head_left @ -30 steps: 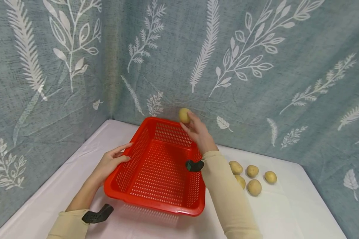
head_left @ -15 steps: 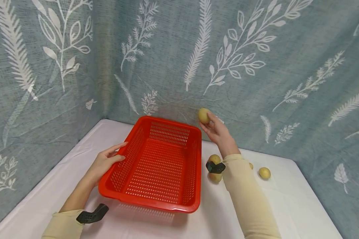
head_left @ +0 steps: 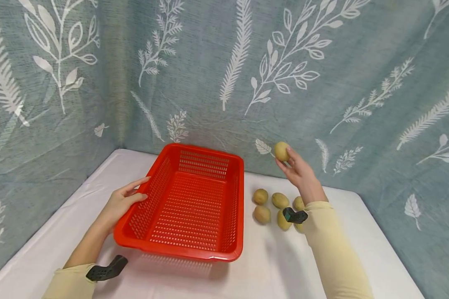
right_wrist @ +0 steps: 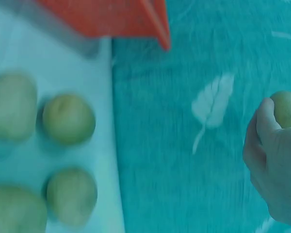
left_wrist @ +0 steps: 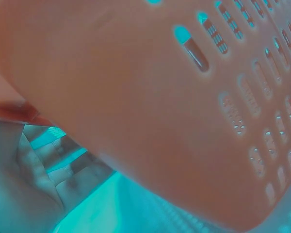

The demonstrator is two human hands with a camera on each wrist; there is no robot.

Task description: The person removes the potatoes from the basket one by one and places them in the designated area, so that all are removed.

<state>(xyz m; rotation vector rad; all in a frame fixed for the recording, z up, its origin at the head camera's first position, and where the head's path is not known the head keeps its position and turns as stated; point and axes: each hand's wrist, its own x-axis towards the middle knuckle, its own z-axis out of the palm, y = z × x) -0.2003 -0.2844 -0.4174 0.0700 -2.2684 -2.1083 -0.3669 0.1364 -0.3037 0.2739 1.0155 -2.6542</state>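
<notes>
A red perforated plastic basket (head_left: 188, 211) tilts slightly on the white-covered table, with nothing inside. My left hand (head_left: 121, 203) grips its left rim. In the left wrist view, the fingers (left_wrist: 72, 165) show beneath the basket wall (left_wrist: 111, 107). Off to the right, my right hand (head_left: 302, 174) holds a yellowish potato (head_left: 282, 151) in its fingertips, raised above the table near the back cloth. The right wrist view has that potato (right_wrist: 287, 109) at its right edge, partly hidden by the hand. Below lie several loose potatoes (head_left: 280, 200), some partly covered by the forearm.
A blue-grey curtain (head_left: 209, 83) with white leaf prints hangs behind and around the table (head_left: 254, 265). Black wrist cameras sit on the left sleeve (head_left: 106, 270) and right sleeve (head_left: 294, 215). The basket's right wall stands just left of the potatoes.
My right hand has carried the potato rightward, from above the basket's back right corner to above the loose potatoes. The left hand stays on the rim. The head view has turned slightly right.
</notes>
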